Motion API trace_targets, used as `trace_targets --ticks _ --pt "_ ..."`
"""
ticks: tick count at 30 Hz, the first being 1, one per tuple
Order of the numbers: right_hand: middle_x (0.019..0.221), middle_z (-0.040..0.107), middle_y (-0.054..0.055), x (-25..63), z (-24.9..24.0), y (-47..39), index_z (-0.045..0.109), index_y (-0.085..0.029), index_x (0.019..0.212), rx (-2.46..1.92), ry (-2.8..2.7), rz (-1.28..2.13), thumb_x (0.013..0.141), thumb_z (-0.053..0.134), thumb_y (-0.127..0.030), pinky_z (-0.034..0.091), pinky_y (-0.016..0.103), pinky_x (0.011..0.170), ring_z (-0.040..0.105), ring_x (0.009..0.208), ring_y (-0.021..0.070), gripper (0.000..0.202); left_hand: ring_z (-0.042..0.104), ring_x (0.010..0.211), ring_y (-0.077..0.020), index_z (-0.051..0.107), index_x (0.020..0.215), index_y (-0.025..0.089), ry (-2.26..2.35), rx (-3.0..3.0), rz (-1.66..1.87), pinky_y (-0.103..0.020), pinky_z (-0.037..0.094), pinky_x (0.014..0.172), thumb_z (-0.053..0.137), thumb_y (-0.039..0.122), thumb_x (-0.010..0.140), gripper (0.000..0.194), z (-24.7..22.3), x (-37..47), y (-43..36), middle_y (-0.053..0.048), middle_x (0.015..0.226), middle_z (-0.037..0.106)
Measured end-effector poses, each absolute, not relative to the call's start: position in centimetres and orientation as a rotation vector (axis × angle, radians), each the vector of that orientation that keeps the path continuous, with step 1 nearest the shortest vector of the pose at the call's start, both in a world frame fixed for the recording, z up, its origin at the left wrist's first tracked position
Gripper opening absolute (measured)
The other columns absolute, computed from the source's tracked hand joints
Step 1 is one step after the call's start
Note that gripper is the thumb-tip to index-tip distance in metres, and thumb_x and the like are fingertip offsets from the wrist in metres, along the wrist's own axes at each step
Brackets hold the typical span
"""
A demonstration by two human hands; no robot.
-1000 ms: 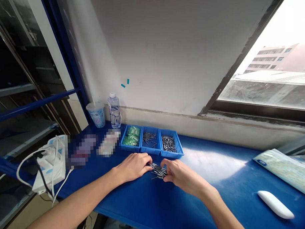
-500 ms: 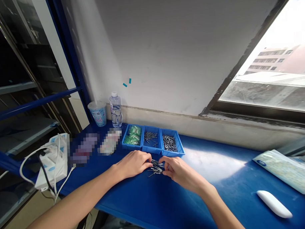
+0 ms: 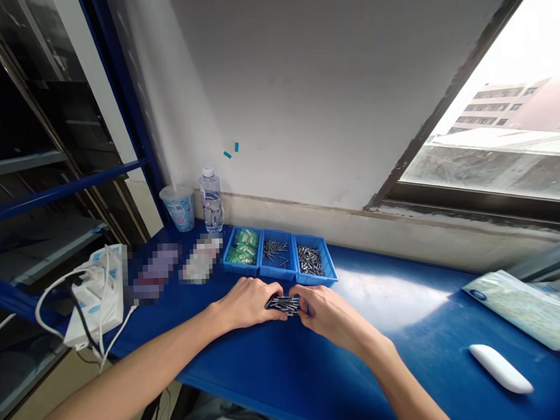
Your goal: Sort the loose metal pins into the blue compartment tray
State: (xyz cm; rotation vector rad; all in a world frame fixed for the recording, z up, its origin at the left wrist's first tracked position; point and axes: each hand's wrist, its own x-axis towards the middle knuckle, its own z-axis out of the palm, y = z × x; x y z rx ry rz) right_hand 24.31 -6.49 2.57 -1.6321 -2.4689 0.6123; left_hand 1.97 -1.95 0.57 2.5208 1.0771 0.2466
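A small bunch of slim metal pins (image 3: pixel 284 305), which look like blind rivets, lies between my two hands on the blue tabletop. My left hand (image 3: pixel 250 302) curls round the left end of the bunch, thumb in front and fingers behind. From the other side my right hand (image 3: pixel 324 308) grips the right end with bent fingers and thumb. Just beyond my hands stand three joined blue bins. The left bin (image 3: pixel 227 266) holds green-and-clear packets, the middle bin (image 3: pixel 278 272) some loose thin pins, and the right bin (image 3: pixel 328 263) many short metal pieces.
At the back left stand a water bottle (image 3: pixel 212 203) and a lidded cup (image 3: pixel 179 208). A white power strip (image 3: pixel 99 299) with cables lies at the left edge. On the right are a white rounded object (image 3: pixel 500 369) and a flat patterned packet (image 3: pixel 525 308).
My hands have come closer together around the pins. The pins, spread and crossing before, now form a tighter, more aligned bunch.
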Motion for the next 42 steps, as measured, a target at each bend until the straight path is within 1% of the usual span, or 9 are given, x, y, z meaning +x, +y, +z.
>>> trace_targets --ticks 5,11,16,24,30,33,36,39,42 --pt "0.095 0.074 0.001 24.7 2.8 -6.5 0.067 -0.023 0.11 -1.655 -2.489 0.575 0.084 0.056 -0.006 0.034 0.026 0.064 0.064 0.076 0.0161 0.032 0.074 0.075 -0.0259 0.073 0.113 0.027 1.089 2.526 0.239 -0.026 0.041 0.064 0.077 0.056 0.091 0.037 0.5 2.1 -1.9 -0.001 0.08 0.076" --pt "0.084 0.072 0.0 25.6 3.4 -6.4 0.067 -0.021 0.092 -1.798 -2.518 0.596 0.083 0.063 -0.008 0.03 0.026 0.06 0.06 0.07 0.0152 0.016 0.074 0.075 -0.0262 0.073 0.119 0.024 1.086 2.544 0.23 -0.027 0.044 0.065 0.075 0.06 0.092 0.045 0.3 2.0 -1.8 -0.003 0.081 0.076" --pt "0.077 0.071 0.0 25.7 3.1 -6.3 0.067 -0.02 0.079 -1.822 -2.533 0.574 0.083 0.057 -0.002 0.029 0.027 0.059 0.057 0.066 0.0141 0.021 0.075 0.077 -0.027 0.073 0.12 0.024 1.098 2.542 0.229 -0.028 0.046 0.068 0.075 0.06 0.092 0.046 0.1 2.0 -1.7 -0.003 0.082 0.077" --pt "0.075 0.068 -0.001 26.6 4.1 -6.8 0.062 -0.021 0.08 -1.835 -2.471 0.543 0.081 0.06 -0.006 0.03 0.027 0.058 0.054 0.064 0.0137 0.015 0.074 0.074 -0.0263 0.073 0.12 0.023 1.083 2.538 0.243 -0.028 0.047 0.067 0.075 0.059 0.092 0.046 0.1 2.1 -1.7 -0.003 0.078 0.075" --pt "0.073 0.063 -0.002 25.6 4.0 -6.8 0.057 -0.022 0.083 -1.586 -2.446 0.333 0.091 0.054 -0.013 0.031 0.027 0.06 0.053 0.061 0.0129 0.012 0.072 0.07 -0.0232 0.067 0.137 0.024 1.046 2.489 0.346 -0.026 0.044 0.063 0.073 0.071 0.087 0.069 0.7 1.4 -1.5 0.001 0.072 0.071" --pt "0.075 0.064 -0.001 24.9 3.3 -6.6 0.058 -0.022 0.086 -1.497 -2.458 0.257 0.094 0.052 -0.014 0.031 0.028 0.061 0.053 0.062 0.0134 0.013 0.073 0.072 -0.0207 0.068 0.137 0.027 0.94 2.502 0.436 -0.024 0.044 0.065 0.061 0.063 0.1 0.052 1.1 1.0 -1.6 0.001 0.074 0.073" --pt "0.079 0.067 0.001 24.3 2.7 -6.5 0.06 -0.021 0.089 -1.437 -2.461 0.212 0.097 0.05 -0.015 0.032 0.028 0.063 0.056 0.065 0.0146 0.014 0.075 0.079 -0.0207 0.071 0.131 0.028 0.848 2.545 0.475 -0.024 0.044 0.068 0.052 0.048 0.109 0.035 1.3 0.9 -1.8 -0.001 0.088 0.079" --pt "0.08 0.068 0.002 23.8 2.2 -6.5 0.061 -0.021 0.089 -1.397 -2.451 0.197 0.099 0.049 -0.018 0.035 0.028 0.065 0.059 0.068 0.0156 0.015 0.075 0.084 -0.0208 0.074 0.122 0.027 0.795 2.57 0.496 -0.025 0.042 0.068 0.05 0.04 0.11 0.03 1.3 1.0 -1.9 -0.002 0.098 0.081" --pt "0.082 0.069 0.003 23.5 1.8 -6.6 0.06 -0.021 0.091 -1.327 -2.436 0.195 0.103 0.047 -0.02 0.037 0.027 0.067 0.062 0.072 0.0165 0.018 0.074 0.081 -0.0201 0.076 0.107 0.024 0.778 2.582 0.519 -0.026 0.039 0.066 0.048 0.036 0.111 0.03 1.2 1.0 -1.8 -0.001 0.092 0.079"
